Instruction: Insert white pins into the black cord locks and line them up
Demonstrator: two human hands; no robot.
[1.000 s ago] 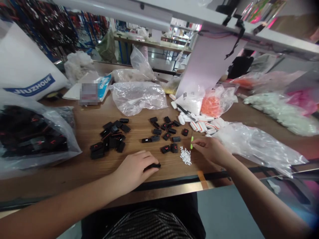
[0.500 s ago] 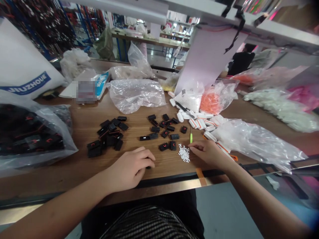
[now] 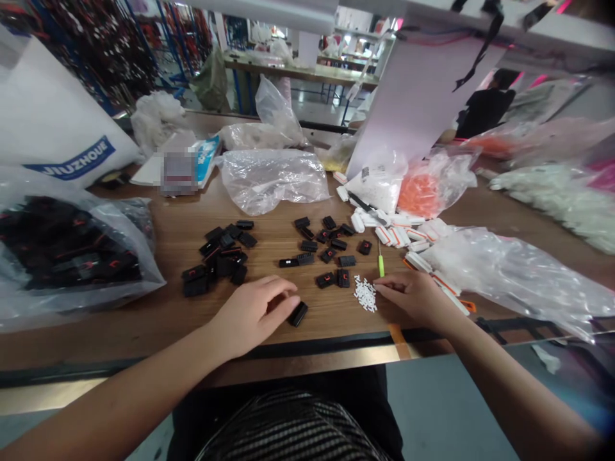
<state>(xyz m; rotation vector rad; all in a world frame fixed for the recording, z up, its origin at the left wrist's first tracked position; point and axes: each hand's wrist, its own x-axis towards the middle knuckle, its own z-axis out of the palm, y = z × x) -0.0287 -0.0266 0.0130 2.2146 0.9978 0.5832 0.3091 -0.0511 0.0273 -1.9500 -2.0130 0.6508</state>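
My left hand [image 3: 262, 308] rests low over the table's front, thumb and fingers closing on one end of a black plastic connector housing [image 3: 298, 314]. Several similar black housings, some with red inserts, lie scattered beyond it, such as one at the front [image 3: 343, 278]. A denser heap of black housings [image 3: 225, 259] is left of them. My right hand [image 3: 417, 296] has its fingertips pinched at the right edge of a small pile of white pins [image 3: 365, 294]. Whether a pin is between them is too small to tell. A green-handled thin tool [image 3: 381, 265] lies just behind those fingertips.
A clear bag of black housings [image 3: 72, 250] stands at the left. White connector pieces with orange strips [image 3: 396, 237] lie at the right, next to a clear plastic bag [image 3: 509, 275]. Behind are bags of white [image 3: 382, 182] and orange [image 3: 419, 194] parts. A person [image 3: 487, 105] sits farther back.
The view has shifted, moving the scene rightward. The black housing at my left hand, mostly hidden before, now shows beyond the fingertips. My right hand stays at the white pile.
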